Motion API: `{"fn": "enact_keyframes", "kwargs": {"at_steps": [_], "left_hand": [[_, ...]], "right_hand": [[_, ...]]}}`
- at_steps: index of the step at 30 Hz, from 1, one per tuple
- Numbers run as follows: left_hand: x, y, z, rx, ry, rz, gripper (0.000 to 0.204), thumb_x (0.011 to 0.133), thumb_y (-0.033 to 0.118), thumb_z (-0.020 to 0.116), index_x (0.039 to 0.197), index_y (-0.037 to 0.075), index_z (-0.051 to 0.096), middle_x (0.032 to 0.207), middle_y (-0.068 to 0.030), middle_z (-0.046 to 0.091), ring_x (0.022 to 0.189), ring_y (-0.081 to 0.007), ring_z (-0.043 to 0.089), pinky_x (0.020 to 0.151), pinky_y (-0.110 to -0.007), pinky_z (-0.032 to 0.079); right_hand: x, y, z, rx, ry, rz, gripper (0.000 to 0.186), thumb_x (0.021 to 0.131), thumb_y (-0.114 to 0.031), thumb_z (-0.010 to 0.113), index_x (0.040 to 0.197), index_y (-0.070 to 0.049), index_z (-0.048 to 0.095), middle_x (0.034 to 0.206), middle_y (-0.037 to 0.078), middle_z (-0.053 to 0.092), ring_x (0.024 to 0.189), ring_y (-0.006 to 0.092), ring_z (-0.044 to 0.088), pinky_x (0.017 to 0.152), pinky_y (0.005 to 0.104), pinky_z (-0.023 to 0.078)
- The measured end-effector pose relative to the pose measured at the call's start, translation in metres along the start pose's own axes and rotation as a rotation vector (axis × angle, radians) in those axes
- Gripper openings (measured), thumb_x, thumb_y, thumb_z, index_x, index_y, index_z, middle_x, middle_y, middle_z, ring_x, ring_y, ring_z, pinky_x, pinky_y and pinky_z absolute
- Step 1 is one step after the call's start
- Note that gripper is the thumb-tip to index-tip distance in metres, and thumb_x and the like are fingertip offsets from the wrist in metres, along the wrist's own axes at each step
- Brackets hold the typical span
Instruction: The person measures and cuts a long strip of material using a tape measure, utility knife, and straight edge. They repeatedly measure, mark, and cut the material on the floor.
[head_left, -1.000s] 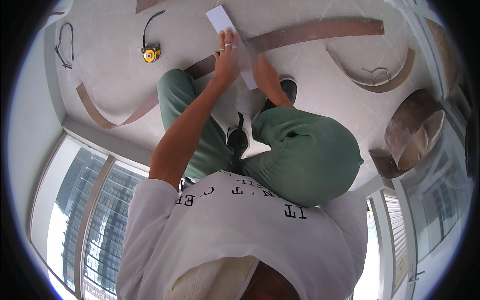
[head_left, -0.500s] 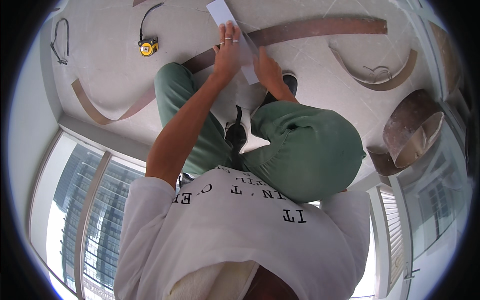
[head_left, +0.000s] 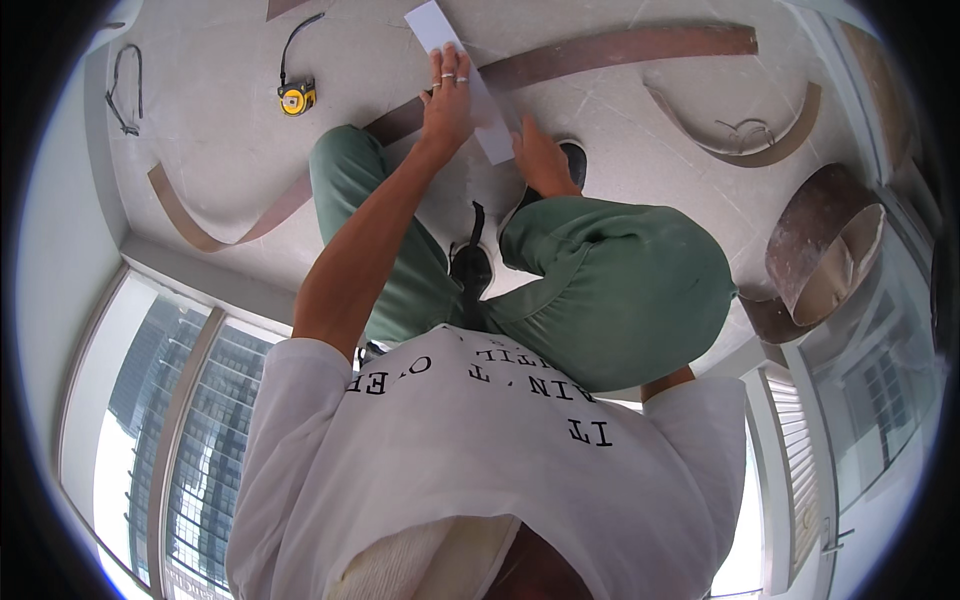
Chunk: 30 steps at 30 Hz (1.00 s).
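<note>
A flat white rectangular strip (head_left: 491, 132) lies slantwise across a long brown strip (head_left: 610, 55) on the floor. My left hand (head_left: 447, 108), with rings on its fingers, rests flat on the white strip, fingers stretched toward its far end. Beside the white strip's right edge, near its close end, is my right hand (head_left: 543, 160). Its fingers are bent inward with the index finger pointing forward; whatever they hold is hidden. The brown strip passes beneath the white one and curves toward the right.
A yellow and black tape measure (head_left: 296, 97) lies at far left, near a dark cord loop (head_left: 126, 90). Curled brown strips lie at left (head_left: 205, 235) and right (head_left: 765, 155). A wide brown roll (head_left: 815, 235) sits by the glass at right. My shoe (head_left: 572, 165) is beside my right hand.
My right hand has slid a little nearer to me along the white strip's right edge. The left hand stays on the white strip. The whole view has shifted slightly.
</note>
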<state>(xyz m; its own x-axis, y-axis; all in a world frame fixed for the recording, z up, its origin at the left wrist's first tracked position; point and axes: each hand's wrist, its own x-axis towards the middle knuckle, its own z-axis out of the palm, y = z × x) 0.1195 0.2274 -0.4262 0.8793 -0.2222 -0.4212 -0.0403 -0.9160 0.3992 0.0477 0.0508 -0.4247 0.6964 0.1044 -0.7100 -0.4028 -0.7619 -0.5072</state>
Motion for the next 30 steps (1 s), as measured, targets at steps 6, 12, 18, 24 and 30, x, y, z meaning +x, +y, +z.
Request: {"fn": "enact_keyframes", "kwargs": {"at_steps": [6, 12, 18, 24, 30], "left_hand": [[-0.003, -0.001, 0.001, -0.029, -0.025, -0.007, 0.121, 0.061, 0.024, 0.093, 0.154, 0.006, 0.018, 0.164, -0.0155, 0.005, 0.152, -0.0394, 0.004, 0.102, -0.069, 0.041], [-0.001, 0.006, -0.004, -0.003, -0.063, -0.032, 0.122, 0.061, 0.025, 0.093, 0.155, 0.006, 0.017, 0.165, -0.0148, 0.004, 0.152, -0.0389, 0.004, 0.104, -0.067, 0.041], [0.000, 0.007, -0.006, 0.006, -0.060, -0.028, 0.122, 0.061, 0.024, 0.093, 0.155, 0.006, 0.018, 0.165, -0.0142, 0.004, 0.152, -0.0389, 0.004, 0.103, -0.068, 0.041], [-0.003, 0.005, -0.005, -0.020, -0.047, -0.037, 0.122, 0.060, 0.022, 0.093, 0.155, 0.007, 0.017, 0.165, -0.0138, 0.004, 0.152, -0.0388, 0.003, 0.103, -0.069, 0.041], [-0.001, 0.005, -0.004, -0.017, -0.053, -0.036, 0.122, 0.060, 0.022, 0.093, 0.155, 0.007, 0.017, 0.165, -0.0143, 0.004, 0.152, -0.0393, 0.004, 0.103, -0.070, 0.040]], "right_hand": [[-0.018, 0.013, -0.012, -0.090, -0.072, 0.004, 0.041, 0.099, -0.034, 0.050, 0.127, -0.005, 0.045, 0.101, 0.029, 0.066, 0.098, 0.0476, 0.063, 0.083, 0.0558, 0.048], [0.021, 0.028, -0.024, 0.417, 0.415, -0.016, 0.057, 0.090, -0.030, 0.070, 0.133, -0.004, 0.044, 0.113, 0.019, 0.064, 0.103, 0.0305, 0.064, 0.081, 0.0425, 0.052], [0.063, 0.015, -0.032, 1.426, 0.507, 0.215, 0.074, 0.081, -0.024, 0.080, 0.138, 0.000, 0.042, 0.122, 0.013, 0.062, 0.103, 0.0229, 0.061, 0.092, 0.0333, 0.047], [0.064, 0.008, -0.032, 0.924, 0.299, 0.059, 0.051, 0.077, -0.036, 0.083, 0.105, 0.004, 0.068, 0.097, 0.010, 0.070, 0.087, 0.0183, 0.066, 0.078, 0.0341, 0.051], [0.061, 0.004, -0.007, 0.700, 0.438, -0.007, 0.053, 0.079, -0.042, 0.079, 0.092, 0.008, 0.070, 0.083, 0.019, 0.071, 0.074, 0.0271, 0.068, 0.069, 0.0407, 0.051]]}}
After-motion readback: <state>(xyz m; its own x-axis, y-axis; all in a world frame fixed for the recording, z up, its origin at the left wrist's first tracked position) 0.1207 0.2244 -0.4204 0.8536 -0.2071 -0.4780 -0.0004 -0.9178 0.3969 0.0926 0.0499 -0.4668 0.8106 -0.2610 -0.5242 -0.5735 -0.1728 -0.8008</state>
